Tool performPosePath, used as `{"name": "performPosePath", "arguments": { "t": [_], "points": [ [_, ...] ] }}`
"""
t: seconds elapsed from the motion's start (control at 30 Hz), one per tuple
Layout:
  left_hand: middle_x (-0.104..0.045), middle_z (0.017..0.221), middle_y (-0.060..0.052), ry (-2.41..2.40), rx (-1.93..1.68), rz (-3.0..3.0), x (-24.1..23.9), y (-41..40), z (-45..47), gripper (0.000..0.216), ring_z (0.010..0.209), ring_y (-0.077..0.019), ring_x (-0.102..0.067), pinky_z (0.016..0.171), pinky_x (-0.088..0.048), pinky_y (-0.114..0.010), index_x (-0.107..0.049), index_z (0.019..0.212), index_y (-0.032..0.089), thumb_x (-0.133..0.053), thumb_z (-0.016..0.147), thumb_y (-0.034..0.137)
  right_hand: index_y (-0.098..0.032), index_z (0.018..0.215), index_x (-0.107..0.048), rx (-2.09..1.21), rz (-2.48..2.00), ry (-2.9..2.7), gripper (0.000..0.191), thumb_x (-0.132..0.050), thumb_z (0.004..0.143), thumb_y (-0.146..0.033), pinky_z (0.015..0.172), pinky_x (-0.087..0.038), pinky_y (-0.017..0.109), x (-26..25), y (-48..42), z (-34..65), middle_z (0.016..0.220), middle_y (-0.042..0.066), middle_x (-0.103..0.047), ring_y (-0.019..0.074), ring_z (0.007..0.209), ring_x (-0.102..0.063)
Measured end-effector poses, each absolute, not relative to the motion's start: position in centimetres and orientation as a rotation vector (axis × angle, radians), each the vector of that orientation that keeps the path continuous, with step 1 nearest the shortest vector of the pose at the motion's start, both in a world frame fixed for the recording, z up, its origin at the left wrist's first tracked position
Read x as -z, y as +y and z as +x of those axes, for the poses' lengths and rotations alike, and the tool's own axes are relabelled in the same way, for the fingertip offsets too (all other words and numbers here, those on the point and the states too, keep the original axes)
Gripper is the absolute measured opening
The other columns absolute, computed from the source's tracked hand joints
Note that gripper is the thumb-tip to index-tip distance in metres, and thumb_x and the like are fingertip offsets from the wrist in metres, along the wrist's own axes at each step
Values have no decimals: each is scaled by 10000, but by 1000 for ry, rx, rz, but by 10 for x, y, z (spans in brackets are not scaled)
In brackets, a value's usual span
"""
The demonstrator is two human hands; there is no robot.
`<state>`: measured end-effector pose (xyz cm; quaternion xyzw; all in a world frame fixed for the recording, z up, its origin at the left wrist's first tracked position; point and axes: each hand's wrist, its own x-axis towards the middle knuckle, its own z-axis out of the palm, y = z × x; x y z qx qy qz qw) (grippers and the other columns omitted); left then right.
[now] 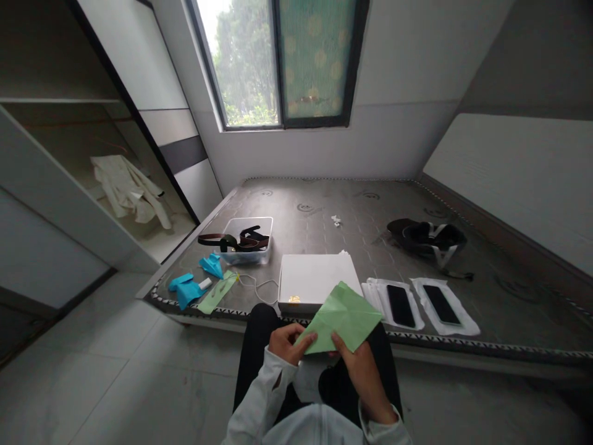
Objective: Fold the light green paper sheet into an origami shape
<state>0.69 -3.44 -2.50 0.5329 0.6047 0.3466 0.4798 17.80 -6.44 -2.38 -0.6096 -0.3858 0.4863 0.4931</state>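
A folded sheet of green paper (345, 315) is held over my lap, in front of the mattress edge. My left hand (288, 343) pinches its lower left corner, fingers closed on the paper. My right hand (359, 364) grips the lower edge from the right, thumb on top. Just beyond the paper lies a white box (315, 275) on the mattress (361, 216).
On the mattress: a clear tub (248, 238) with belts, blue folded papers (185, 289), a green paper strip (217, 292), a white cable (259, 285), two phones on white wrappers (401, 306) (442, 304), and a dark bag (428, 238). An open wardrobe with a pale garment (127, 188) stands left.
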Motion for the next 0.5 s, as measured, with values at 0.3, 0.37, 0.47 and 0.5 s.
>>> {"name": "performPosePath", "arguments": {
  "t": [0.3,0.37,0.47,0.5],
  "points": [
    [-491,388,41,1283,-842,1048,41,-31,13,626,305,-59,-465,320,-307,-132,-617,680,114,-657,561,728,-171,583,-603,-1033,-1596,-986,636,-535,637,-800,583,-491,321,23,-59,189,571,84,-634,242,579,-591],
    [-545,434,21,1224,-808,1039,45,-30,14,677,327,-55,-476,359,-369,-148,-660,754,113,-638,546,757,-168,624,-635,-1046,-1563,-958,644,-526,647,-802,636,-515,337,36,-56,188,633,100,-670,266,636,-623],
    [-598,476,-23,1251,-851,1139,50,-30,13,675,429,-79,-535,429,-422,-168,-700,657,134,-660,475,783,-170,751,-697,-946,-1561,-902,664,-519,658,-803,704,-535,381,61,-50,184,768,125,-720,313,746,-662],
    [-662,562,-43,1318,-922,1124,49,-30,12,665,504,-96,-579,499,-481,-184,-711,661,154,-673,452,785,-170,795,-705,-939,-1564,-909,684,-511,656,-811,696,-539,406,69,-47,183,780,135,-722,331,752,-667]
  ]
}}
